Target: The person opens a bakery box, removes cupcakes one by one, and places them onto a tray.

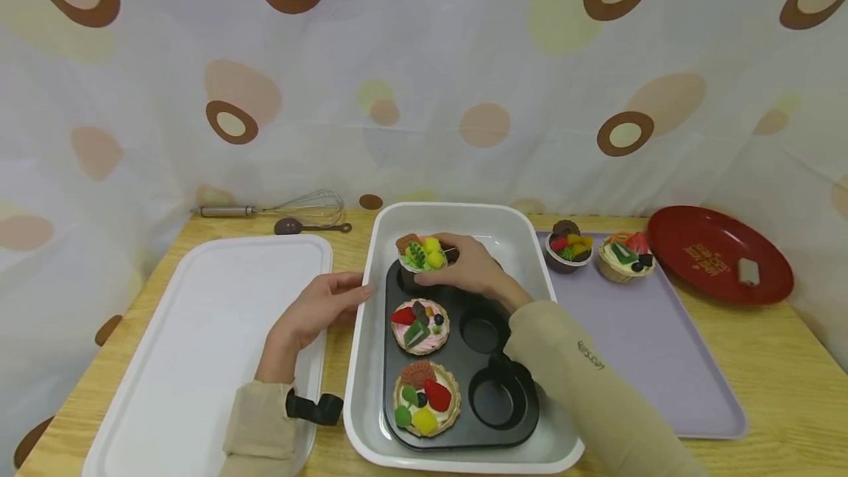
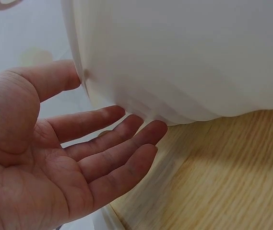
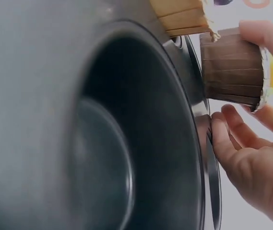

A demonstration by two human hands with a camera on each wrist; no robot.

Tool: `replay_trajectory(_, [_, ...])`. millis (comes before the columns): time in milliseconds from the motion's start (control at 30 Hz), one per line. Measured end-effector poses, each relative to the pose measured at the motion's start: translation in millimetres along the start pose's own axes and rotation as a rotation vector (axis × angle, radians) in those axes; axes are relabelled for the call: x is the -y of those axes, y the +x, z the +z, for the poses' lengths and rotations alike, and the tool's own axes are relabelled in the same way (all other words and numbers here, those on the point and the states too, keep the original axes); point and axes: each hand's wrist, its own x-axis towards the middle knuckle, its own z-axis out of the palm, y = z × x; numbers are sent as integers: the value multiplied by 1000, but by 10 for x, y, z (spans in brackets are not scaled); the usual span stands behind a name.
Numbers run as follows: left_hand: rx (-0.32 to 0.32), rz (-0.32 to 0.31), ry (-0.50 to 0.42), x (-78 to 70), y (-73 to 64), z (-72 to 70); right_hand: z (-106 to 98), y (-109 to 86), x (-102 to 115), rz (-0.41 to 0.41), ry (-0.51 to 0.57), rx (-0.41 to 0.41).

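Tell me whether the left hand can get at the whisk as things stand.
Probably yes: the left hand only rests against the white tub, and the whisk lies uncovered farther back on the table, with only a spoon close in front.

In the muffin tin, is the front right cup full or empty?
Empty. The head view shows the bare bottom of that cup, with nothing in it, while a tart sits in the tin to its left.
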Motion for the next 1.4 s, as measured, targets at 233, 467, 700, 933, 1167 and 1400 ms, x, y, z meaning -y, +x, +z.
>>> replay_trajectory(233, [10, 20, -12, -11, 4, -6, -23, 11, 20, -1, -4, -50])
replay_trajectory(467, [-3, 0, -4, -10, -9, -1, -72, 14, 19, -5, 7, -48])
replay_trajectory(700, [-3, -1, 3, -18, 6, 11, -219, -31, 73, -29, 136, -33])
replay_trajectory(933, [-9, -11, 13, -2, -19, -6, -434, -122, 117, -31, 199, 16])
replay_trajectory(1167, [-6, -7, 14, -5, -24, -17, -699, -245, 90, -3, 155, 51])
replay_trajectory(1400, [-1, -6, 13, -11, -26, -5, -937, -354, 30, -58, 52, 46])
